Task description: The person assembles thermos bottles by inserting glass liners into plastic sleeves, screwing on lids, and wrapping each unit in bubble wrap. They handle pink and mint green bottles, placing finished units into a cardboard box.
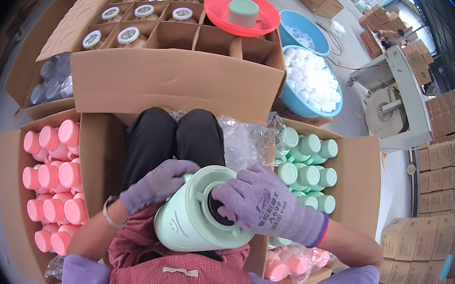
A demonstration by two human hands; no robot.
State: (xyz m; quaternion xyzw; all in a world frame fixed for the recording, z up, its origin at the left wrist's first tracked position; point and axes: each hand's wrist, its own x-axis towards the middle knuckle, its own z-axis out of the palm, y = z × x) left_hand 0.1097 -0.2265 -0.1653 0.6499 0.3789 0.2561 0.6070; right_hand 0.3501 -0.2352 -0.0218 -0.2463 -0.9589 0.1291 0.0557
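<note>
A mint-green insulated jug (184,228) rests tilted on my lap, its round mouth facing up. My left hand (160,185), in a lilac glove, is closed on the jug's handle at the upper left side; its fingertips are partly hidden. With the fingers of my right hand (265,202), also gloved, I grip a black round stopper (216,207) in the jug's mouth. The hand covers part of the stopper, so I cannot tell how deep it sits. Beyond my knees, a mint-green lid (243,12) lies in a red basin (220,11).
A divided carton (172,82) ahead holds several white-capped glass liners (146,11). Pink jugs (57,183) fill a box at left; mint-green ones (308,175) stand at right, with wrapped pink pieces (295,262) nearer. Blue basins (337,107) hold white parts (310,81). Stacked cartons (418,242) line the far right.
</note>
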